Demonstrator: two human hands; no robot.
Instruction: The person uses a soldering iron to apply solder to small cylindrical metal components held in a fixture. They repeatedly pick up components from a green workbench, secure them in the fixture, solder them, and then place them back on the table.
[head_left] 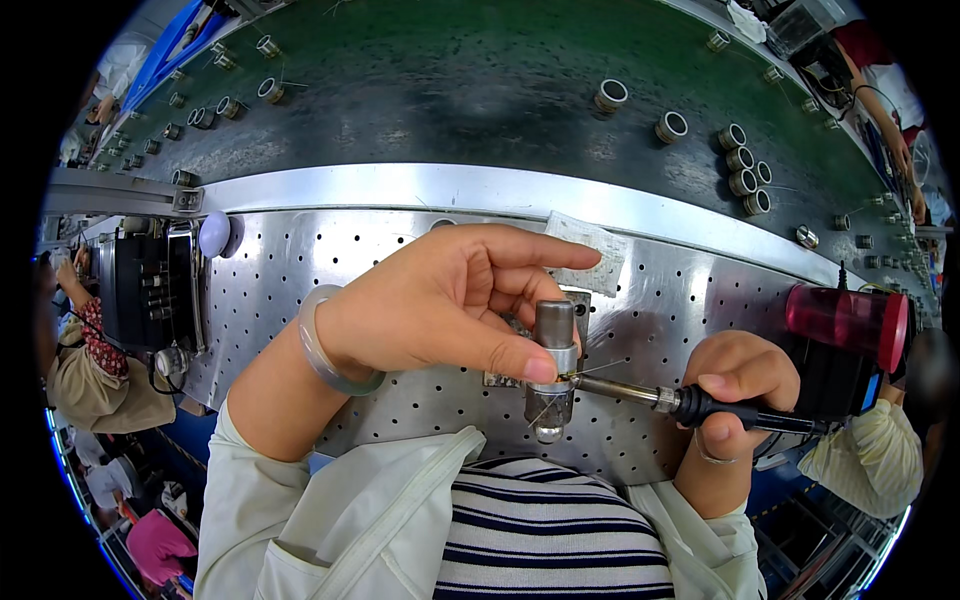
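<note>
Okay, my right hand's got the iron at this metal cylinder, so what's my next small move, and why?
I'd probably hold the soldering iron steady: your right hand has its tip at the side of the metal cylinder, by a thin wire, and the thumb of your left hand is close, so a slip could touch skin.

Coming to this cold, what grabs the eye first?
Probably the black-handled soldering iron in the right hand, right of centre, its tip at the metal cylinder in the left hand. Next, the dark green surface across the top, dotted with metal rings. The translucent red cylinder glows at far right.
</note>
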